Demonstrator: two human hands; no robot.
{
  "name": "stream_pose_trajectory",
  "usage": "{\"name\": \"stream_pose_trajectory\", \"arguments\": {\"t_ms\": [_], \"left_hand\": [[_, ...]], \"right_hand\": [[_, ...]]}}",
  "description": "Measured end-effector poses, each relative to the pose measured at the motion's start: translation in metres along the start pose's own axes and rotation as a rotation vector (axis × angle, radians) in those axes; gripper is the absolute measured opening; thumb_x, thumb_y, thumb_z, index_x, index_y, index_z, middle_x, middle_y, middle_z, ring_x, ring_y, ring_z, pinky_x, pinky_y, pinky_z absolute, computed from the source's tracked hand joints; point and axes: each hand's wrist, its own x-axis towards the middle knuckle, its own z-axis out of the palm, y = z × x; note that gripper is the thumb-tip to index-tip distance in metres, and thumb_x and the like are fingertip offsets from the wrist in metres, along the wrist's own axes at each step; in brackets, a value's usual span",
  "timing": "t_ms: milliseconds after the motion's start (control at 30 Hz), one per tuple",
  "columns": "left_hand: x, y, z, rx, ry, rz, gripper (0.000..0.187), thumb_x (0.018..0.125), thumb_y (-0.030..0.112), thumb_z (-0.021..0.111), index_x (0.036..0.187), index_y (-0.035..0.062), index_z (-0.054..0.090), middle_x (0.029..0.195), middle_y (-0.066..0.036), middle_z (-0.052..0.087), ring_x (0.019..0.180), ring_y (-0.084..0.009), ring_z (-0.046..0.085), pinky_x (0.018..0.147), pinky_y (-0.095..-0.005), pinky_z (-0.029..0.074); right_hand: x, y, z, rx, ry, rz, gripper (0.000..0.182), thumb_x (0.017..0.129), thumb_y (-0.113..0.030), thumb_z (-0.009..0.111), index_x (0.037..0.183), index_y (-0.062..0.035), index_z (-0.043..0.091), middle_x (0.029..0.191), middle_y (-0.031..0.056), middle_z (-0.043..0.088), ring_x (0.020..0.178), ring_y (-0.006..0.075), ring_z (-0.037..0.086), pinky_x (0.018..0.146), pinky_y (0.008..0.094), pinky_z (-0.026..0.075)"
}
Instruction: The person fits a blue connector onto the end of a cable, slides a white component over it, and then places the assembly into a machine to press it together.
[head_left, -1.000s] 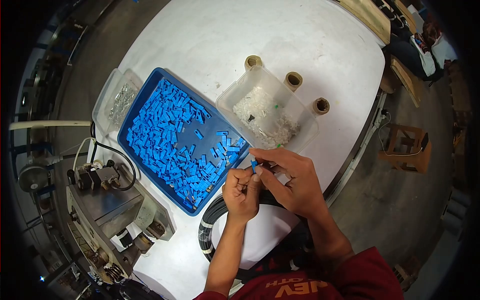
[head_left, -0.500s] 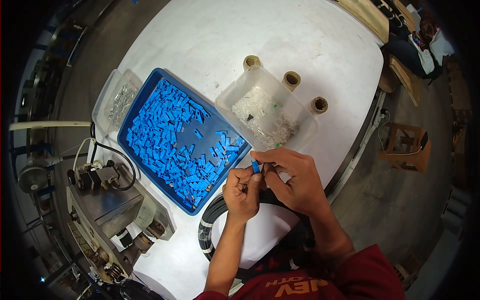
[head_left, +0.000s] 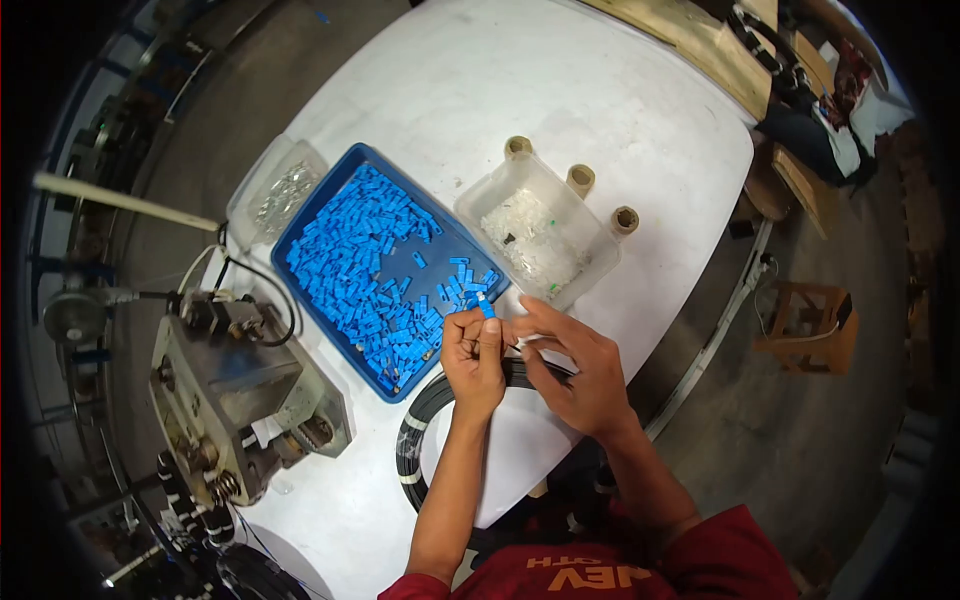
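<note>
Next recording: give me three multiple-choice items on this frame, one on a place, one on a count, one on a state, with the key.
1. Where is the blue tray?
A. left of the clear tub
B. on the floor
C. on the grey machine

2. How many cardboard tubes stand behind the clear tub?
A. one
B. three
C. six

3. What does the left hand hold?
A. nothing
B. a roll of tape
C. a small blue piece

Key: 1 A, the tray lies on the white table beside the tub; 2 B, three tube ends show; 3 C, the piece is pinched at its fingertips, with the right hand close by.
</note>
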Motion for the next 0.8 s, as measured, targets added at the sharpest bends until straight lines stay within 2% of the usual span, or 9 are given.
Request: {"name": "stream_pose_trajectory", "arguments": {"t_ms": [67,133,233,300,333,433,567,733,800], "left_hand": [[-0.006,0.002,-0.013,-0.042,-0.011,0.006,0.012,0.103,0.011,0.055,0.112,0.0052,0.049,0.079,-0.008,0.067,0.062,-0.0061,0.052,0.058,-0.0207,0.040],[-0.015,0.010,-0.024,-0.075,0.064,-0.022,0.015,0.102,0.007,0.055,0.116,0.0041,0.051,0.087,-0.010,0.070,0.070,-0.0067,0.054,0.065,-0.0209,0.044],[-0.042,0.015,-0.061,0.233,0.083,0.024,0.023,0.098,0.008,0.061,0.120,0.0015,0.054,0.098,-0.010,0.073,0.078,-0.0089,0.057,0.076,-0.0241,0.048],[-0.066,0.028,-0.082,0.475,0.145,0.036,0.028,0.095,0.011,0.066,0.120,0.0001,0.060,0.104,-0.009,0.072,0.086,-0.0115,0.061,0.087,-0.0257,0.048],[-0.078,0.044,-0.087,0.531,0.193,-0.014,0.033,0.092,0.012,0.070,0.121,0.0006,0.061,0.109,-0.012,0.070,0.097,-0.0183,0.063,0.094,-0.0305,0.046],[-0.114,0.055,-0.123,1.004,0.265,0.140,0.048,0.079,0.017,0.078,0.122,0.0012,0.062,0.115,-0.018,0.063,0.113,-0.0335,0.055,0.097,-0.0427,0.044],[-0.168,0.053,-0.156,1.055,0.325,-0.012,0.054,0.073,0.021,0.080,0.121,0.0013,0.063,0.109,-0.017,0.063,0.105,-0.0343,0.055,0.092,-0.0447,0.045],[-0.193,0.032,-0.162,1.042,0.405,0.009,0.046,0.075,0.021,0.076,0.115,0.0003,0.067,0.106,-0.017,0.064,0.102,-0.0358,0.057,0.090,-0.0448,0.045],[-0.194,0.027,-0.166,1.041,0.395,0.043,0.046,0.075,0.022,0.076,0.117,0.0049,0.067,0.108,-0.016,0.064,0.102,-0.0353,0.057,0.092,-0.0460,0.043]], "right_hand": [[-0.017,0.001,-0.016,-0.231,-0.056,-0.028,0.041,0.082,0.001,0.072,0.122,-0.0024,0.065,0.103,0.0166,0.070,0.085,0.0290,0.070,0.077,0.0372,0.057],[-0.035,0.004,-0.031,-0.329,-0.140,-0.077,0.047,0.081,-0.003,0.074,0.126,-0.0036,0.061,0.112,0.0172,0.066,0.100,0.0336,0.065,0.089,0.0414,0.054],[-0.063,0.012,-0.043,-0.519,-0.334,0.064,0.066,0.078,-0.015,0.080,0.137,-0.0058,0.052,0.131,0.0186,0.053,0.122,0.0382,0.048,0.103,0.0455,0.042],[-0.081,0.028,-0.038,-0.600,-0.351,0.032,0.068,0.077,-0.015,0.080,0.138,-0.0055,0.051,0.130,0.0181,0.053,0.120,0.0376,0.049,0.102,0.0451,0.042],[-0.086,0.033,-0.036,-0.681,-0.354,0.017,0.070,0.077,-0.015,0.080,0.139,-0.0051,0.050,0.129,0.0177,0.053,0.118,0.0370,0.050,0.100,0.0448,0.043],[-0.087,0.051,-0.035,-0.698,-0.333,-0.042,0.066,0.078,-0.011,0.077,0.138,-0.0050,0.051,0.124,0.0162,0.054,0.111,0.0358,0.052,0.095,0.0452,0.043],[-0.087,0.059,-0.036,-0.650,-0.322,-0.074,0.061,0.079,-0.006,0.074,0.135,-0.0049,0.052,0.119,0.0162,0.055,0.108,0.0362,0.052,0.092,0.0466,0.043],[-0.086,0.070,-0.036,-0.587,-0.280,-0.070,0.052,0.077,-0.004,0.073,0.127,-0.0011,0.058,0.113,0.0195,0.057,0.105,0.0399,0.053,0.091,0.0487,0.044],[-0.086,0.067,-0.035,-0.571,-0.284,-0.113,0.049,0.076,-0.004,0.073,0.123,0.0002,0.059,0.111,0.0198,0.057,0.104,0.0403,0.054,0.091,0.0488,0.044]]}}
